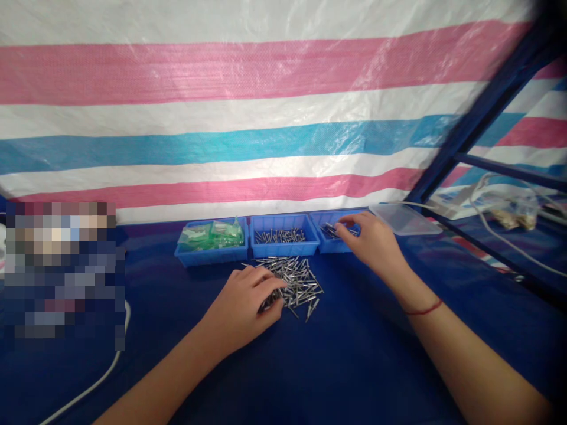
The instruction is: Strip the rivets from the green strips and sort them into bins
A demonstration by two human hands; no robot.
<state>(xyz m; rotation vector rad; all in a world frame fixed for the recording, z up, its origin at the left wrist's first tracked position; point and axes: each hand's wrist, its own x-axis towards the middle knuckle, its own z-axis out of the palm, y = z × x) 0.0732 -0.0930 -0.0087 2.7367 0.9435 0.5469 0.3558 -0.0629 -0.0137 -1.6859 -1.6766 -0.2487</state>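
A loose pile of thin metal rivets [299,280] lies on the dark blue table [336,354]. My left hand [248,304] rests at the pile's left side, fingers curved and apart around some rivets. Behind the pile, a middle blue bin [284,249] holds more of the same pieces. Over the right blue bin [325,243] is my right hand [365,236], thumb and forefinger pinched on a few rivets above those lying inside. Green plastic bags [212,235] fill the left blue bin [215,256].
A clear plastic lid [405,219] lies right of the bins. Dark blue frame bars [482,112] and a white cable stand at the right. Another cable [108,369] curves at the left. Striped sheeting [221,141] hangs behind.
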